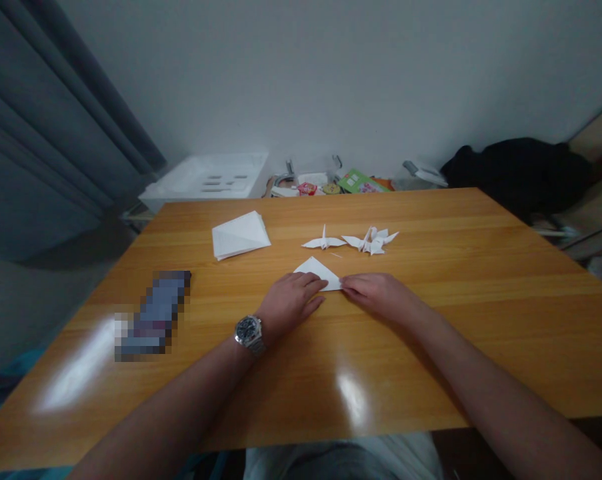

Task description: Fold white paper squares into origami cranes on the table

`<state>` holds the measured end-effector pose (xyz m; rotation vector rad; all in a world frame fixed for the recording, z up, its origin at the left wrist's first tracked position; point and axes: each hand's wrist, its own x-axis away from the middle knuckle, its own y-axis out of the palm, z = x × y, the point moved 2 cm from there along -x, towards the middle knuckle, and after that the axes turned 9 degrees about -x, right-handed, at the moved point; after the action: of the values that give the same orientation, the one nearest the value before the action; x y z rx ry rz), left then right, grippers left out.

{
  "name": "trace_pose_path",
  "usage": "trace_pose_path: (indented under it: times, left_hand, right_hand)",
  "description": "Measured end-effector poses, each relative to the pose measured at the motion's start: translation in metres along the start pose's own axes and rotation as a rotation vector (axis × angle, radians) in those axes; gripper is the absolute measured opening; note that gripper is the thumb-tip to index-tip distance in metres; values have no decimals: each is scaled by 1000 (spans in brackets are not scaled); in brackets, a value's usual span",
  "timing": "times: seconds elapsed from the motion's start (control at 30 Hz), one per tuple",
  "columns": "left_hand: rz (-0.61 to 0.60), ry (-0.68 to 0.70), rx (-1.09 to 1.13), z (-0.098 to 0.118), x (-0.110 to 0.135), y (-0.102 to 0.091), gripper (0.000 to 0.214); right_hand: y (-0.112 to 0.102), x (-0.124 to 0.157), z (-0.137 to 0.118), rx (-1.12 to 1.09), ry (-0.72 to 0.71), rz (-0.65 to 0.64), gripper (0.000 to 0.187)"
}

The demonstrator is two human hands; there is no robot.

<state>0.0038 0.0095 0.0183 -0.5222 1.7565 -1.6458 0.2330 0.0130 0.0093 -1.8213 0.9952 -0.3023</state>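
Note:
A sheet of white paper [317, 268], folded into a triangle, lies on the wooden table with its point facing away from me. My left hand [293, 297], with a metal watch [249, 331] on the wrist, rests over the triangle's left part. Its fingers lie flat on the paper and the thumb is apart on the tabletop. At the right corner, the fingertips of my right hand [373, 292] are pressed together on the paper's edge. Just beyond the triangle stand several folded white paper cranes [324, 243], some overlapping at the right.
A stack of white paper [241, 235] lies at the back left of the table [431, 227]. A pixelated phone [155, 313] is on the left. Behind the table are a white plastic tray [221, 175], a green packet [361, 181] and a black cloth-like heap [521, 173].

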Motion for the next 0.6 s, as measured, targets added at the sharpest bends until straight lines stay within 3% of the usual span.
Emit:
trace_pose_path:
  times: [0.33,0.6]
  left_hand:
    - [26,-106,17,1,-1,-3,23]
    - [85,-123,-6,1,-1,-10,21]
  right_hand:
    - [-4,0,-13,-14,-55,124,25]
    - [-8,1,-13,-348,128,219,20]
